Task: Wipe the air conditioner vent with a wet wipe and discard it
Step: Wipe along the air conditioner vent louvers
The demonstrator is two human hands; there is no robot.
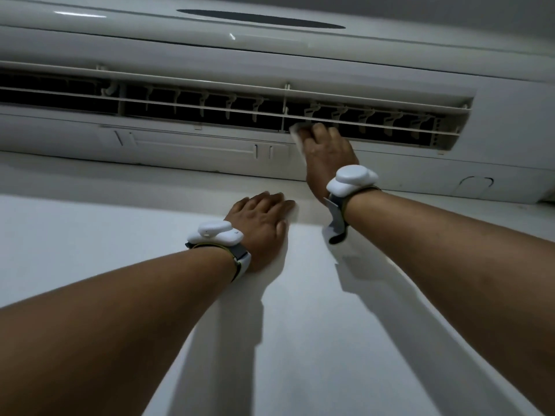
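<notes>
Head camera is looking up at a white air conditioner (pixel 180 40) mounted on a pale wall (pixel 90 235). The right hand (pixel 327 151) is reaching up to the lower edge of the open vent (pixel 210 106), right of its middle, its fingers curling over a white wipe (pixel 298 132) and pressing it against the vent's lip. Part of the wipe is showing just left of the knuckles. The left hand (pixel 261 223) is lying flat on the wall just below the unit, fingers straight, grasping nothing. Both wrists are wearing white devices (pixel 214 234) on straps.
</notes>
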